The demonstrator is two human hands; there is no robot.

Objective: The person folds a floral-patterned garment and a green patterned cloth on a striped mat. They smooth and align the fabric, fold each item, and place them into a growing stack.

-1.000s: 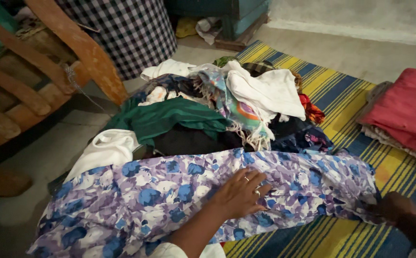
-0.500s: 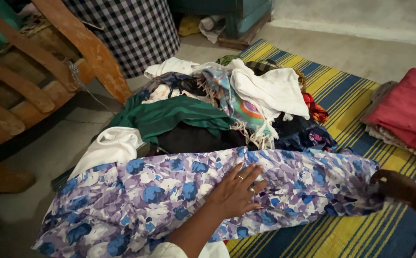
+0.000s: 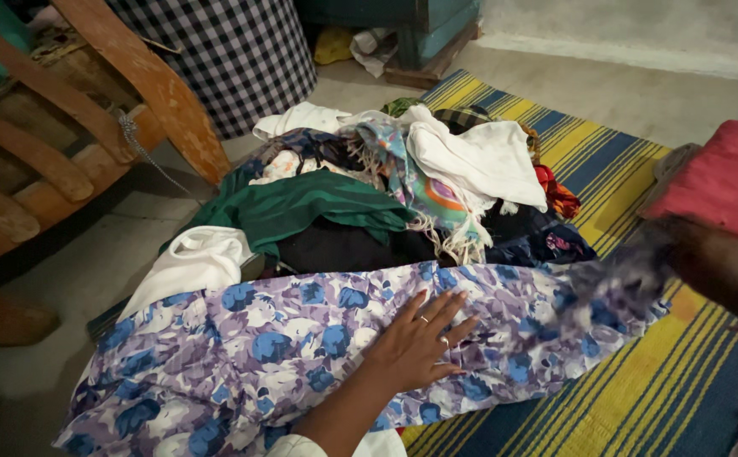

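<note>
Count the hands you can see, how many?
2. The left hand lies flat on the flowered cloth; the right hand, blurred, lifts that cloth's end.

Two hands (image 3: pixel 415 347), one floral garment (image 3: pixel 259 355), one striped mat (image 3: pixel 640 398).

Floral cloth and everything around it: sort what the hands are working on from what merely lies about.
In hand:
- floral cloth, purple and blue
- left hand flat on it
- right hand lifting its end, blurred

Lying about:
- heap of mixed clothes
- striped mat
- folded red cloth
- wooden chair
- checked cloth
</note>
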